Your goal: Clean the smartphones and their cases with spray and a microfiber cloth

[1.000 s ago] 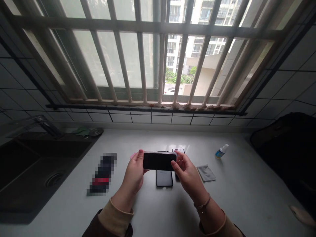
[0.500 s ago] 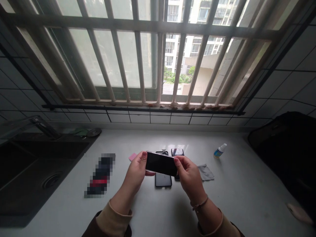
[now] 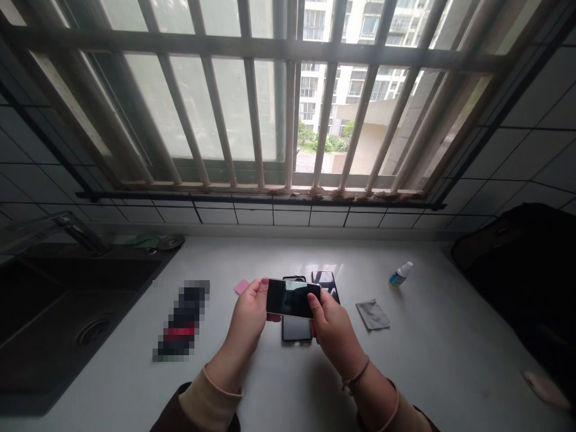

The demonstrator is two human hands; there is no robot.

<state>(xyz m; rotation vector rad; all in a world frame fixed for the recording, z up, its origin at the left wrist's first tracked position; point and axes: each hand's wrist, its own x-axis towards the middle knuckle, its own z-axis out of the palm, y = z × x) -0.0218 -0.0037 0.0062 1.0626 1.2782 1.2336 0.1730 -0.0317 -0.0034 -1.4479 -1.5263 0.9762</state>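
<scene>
Black and glossy, the phone is held sideways above the pale counter, your left hand gripping one end and your right hand the other, thumb on the screen. You can read no brand on it. Lettering on the small bottle is too tiny to make out. Pixelation hides the dark-and-red item on your left. Your grip partly covers the lower device and the far device.
</scene>
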